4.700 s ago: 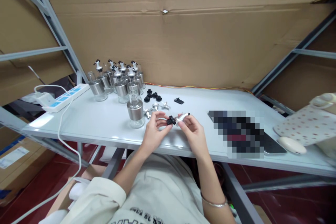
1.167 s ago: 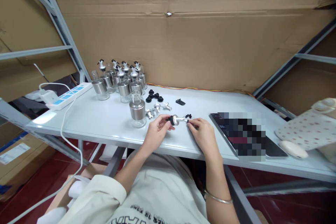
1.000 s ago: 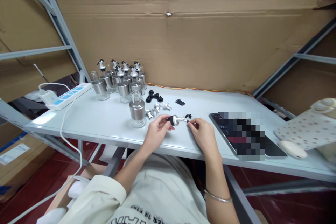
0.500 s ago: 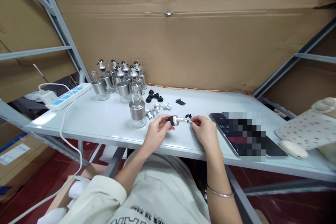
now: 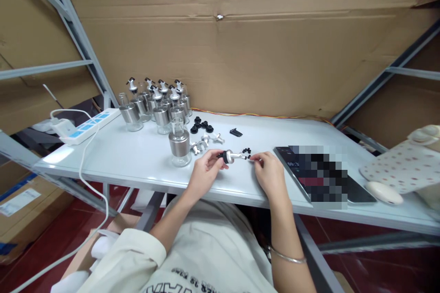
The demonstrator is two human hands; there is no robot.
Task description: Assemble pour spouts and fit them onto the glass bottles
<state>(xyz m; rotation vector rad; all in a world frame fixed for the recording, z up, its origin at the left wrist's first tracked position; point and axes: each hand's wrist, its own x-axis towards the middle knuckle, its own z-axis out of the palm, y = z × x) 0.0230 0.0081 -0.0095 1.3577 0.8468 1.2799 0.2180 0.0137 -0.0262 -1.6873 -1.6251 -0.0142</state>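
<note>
The left hand (image 5: pixel 205 171) has its grip around the black base of a silver-and-black bottle pourer (image 5: pixel 229 158), held over the near middle of the pale glossy table (image 5: pixel 292 132), spout pointing right; the right hand (image 5: pixel 271 174) is just right of the spout tip, its grip narrow, though whether it holds one of the tiny black caps (image 5: pixel 246 150) cannot be told; to the left stands a steel-banded clear glass bottle (image 5: pixel 179 144).

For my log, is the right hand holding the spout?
No, the left hand alone grips the spout, by its black base.
</note>
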